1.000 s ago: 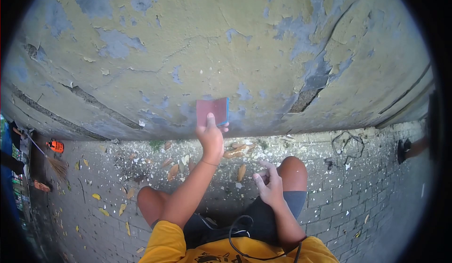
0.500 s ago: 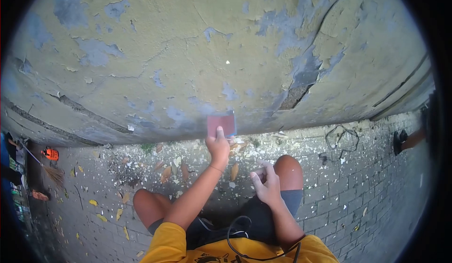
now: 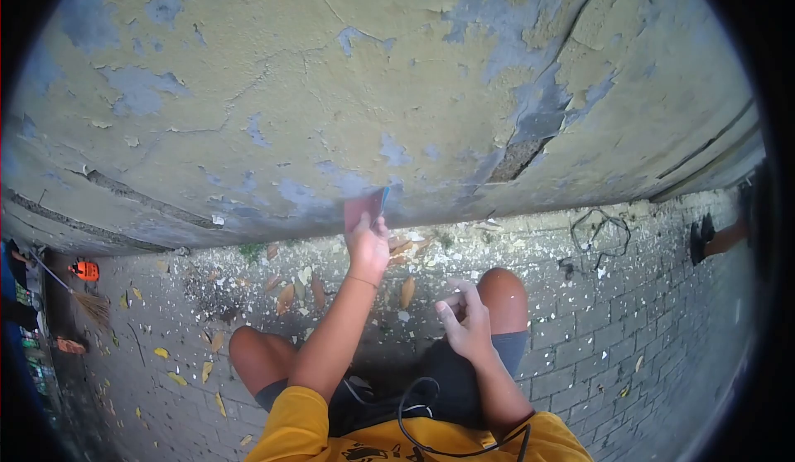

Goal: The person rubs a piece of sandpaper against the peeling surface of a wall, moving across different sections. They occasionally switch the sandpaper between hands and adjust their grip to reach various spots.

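Note:
My left hand [image 3: 368, 251] is closed on a folded piece of sandpaper [image 3: 358, 209], reddish on the face toward me with a blue edge at its right. The sandpaper is held up at the foot of a wall [image 3: 273, 73] with flaking yellowish paint and bluish-grey bare patches. Whether it touches the wall is hard to tell. By my right knee, my right hand [image 3: 469, 325] holds nothing; its thumb and fingers are apart, half curled, and coated with pale dust.
Paint flakes and dry leaves litter the paving [image 3: 571, 354]. A loop of black cable [image 3: 600, 243] lies at the right, near another person's foot [image 3: 702, 238]. To the left are an orange container [image 3: 84, 270], a broom [image 3: 91, 306] and a brick [image 3: 70, 345].
My left hand and the sandpaper have shifted slightly left, and the sheet has turned so its blue edge faces right. My right hand has barely moved.

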`<action>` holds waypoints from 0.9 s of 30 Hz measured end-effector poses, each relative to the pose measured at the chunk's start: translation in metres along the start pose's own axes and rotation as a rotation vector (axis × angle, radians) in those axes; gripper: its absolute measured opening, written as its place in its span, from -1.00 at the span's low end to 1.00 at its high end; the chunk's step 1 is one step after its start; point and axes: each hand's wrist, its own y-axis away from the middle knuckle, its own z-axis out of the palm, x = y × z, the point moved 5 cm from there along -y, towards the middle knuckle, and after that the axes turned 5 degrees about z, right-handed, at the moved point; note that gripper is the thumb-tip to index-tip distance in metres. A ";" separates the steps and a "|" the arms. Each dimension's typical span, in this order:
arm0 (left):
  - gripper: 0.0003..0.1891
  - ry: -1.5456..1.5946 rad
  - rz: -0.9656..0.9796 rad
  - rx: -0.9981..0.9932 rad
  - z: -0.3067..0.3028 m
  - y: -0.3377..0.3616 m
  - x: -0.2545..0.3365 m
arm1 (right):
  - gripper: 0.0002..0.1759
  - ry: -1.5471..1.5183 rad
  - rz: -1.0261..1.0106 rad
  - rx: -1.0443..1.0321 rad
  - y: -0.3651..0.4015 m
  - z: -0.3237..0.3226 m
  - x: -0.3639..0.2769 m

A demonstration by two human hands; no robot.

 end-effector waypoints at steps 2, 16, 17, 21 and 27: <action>-0.82 0.340 -0.073 -0.141 0.009 -0.002 0.025 | -0.53 0.001 -0.009 -0.001 0.000 0.001 0.003; -0.66 -0.703 0.217 -0.330 -0.041 0.125 0.054 | -0.74 -1.098 0.511 0.056 -0.042 0.135 -0.009; -0.65 -0.706 0.208 -0.321 -0.051 0.115 0.052 | -0.74 -1.089 0.517 0.056 -0.044 0.143 -0.008; -0.63 -0.491 0.118 -0.236 -0.063 0.084 0.061 | -0.68 -1.256 0.439 -0.108 -0.051 0.171 -0.023; -0.53 -0.554 0.186 -0.368 -0.056 0.093 0.093 | -0.74 -0.606 0.067 0.134 -0.083 0.183 -0.025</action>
